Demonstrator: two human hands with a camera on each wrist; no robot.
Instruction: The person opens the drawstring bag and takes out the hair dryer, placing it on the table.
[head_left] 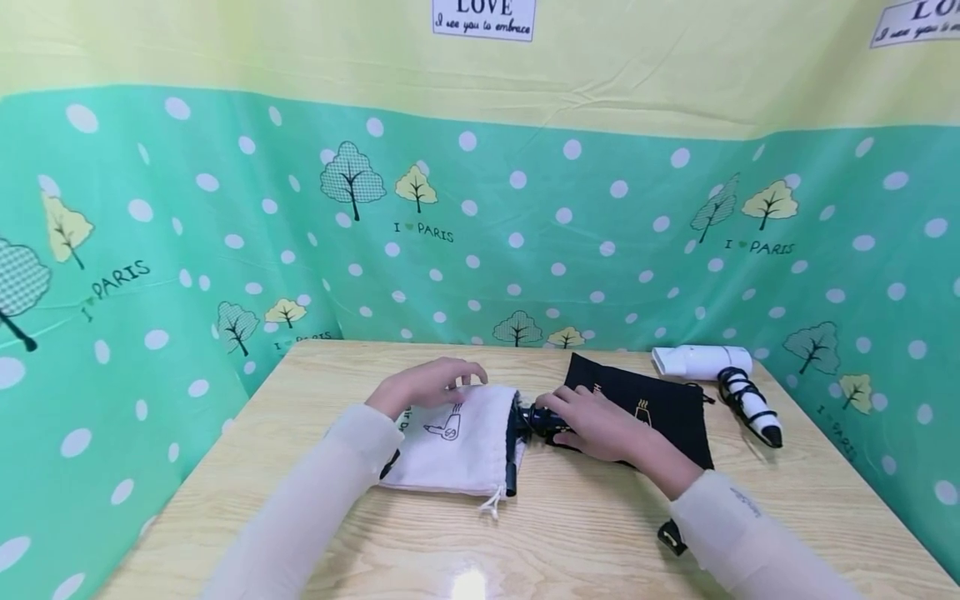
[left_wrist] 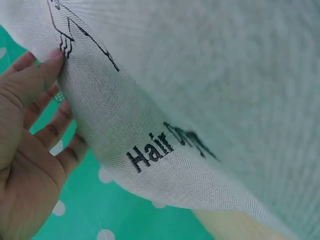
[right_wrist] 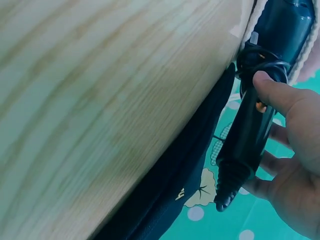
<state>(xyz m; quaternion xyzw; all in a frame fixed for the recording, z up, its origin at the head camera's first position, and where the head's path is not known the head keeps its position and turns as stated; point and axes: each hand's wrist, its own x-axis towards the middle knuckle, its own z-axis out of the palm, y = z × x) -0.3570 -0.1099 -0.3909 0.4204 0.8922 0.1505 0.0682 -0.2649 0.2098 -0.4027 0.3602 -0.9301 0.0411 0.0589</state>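
A white drawstring bag [head_left: 468, 454] printed with a hair dryer lies on the table. My left hand [head_left: 431, 387] holds its far edge; in the left wrist view the thumb of the hand [left_wrist: 35, 135] rests on the cloth and the fingers reach behind it. A black hair dryer [right_wrist: 287, 22] sits partly inside the bag's mouth, its nozzle end hidden by cloth. With thumb and fingers my right hand [head_left: 600, 425] grips its handle [right_wrist: 247, 135], which sticks out to the right with black cord wound round its upper part.
Under and behind the right hand lies a black drawstring bag [head_left: 675, 412] with gold print. A white hair dryer [head_left: 705, 362], cord wound on its handle, lies at the back right. A black plug [head_left: 671, 537] is beside the right sleeve. Patterned curtain surrounds the table [head_left: 570, 533].
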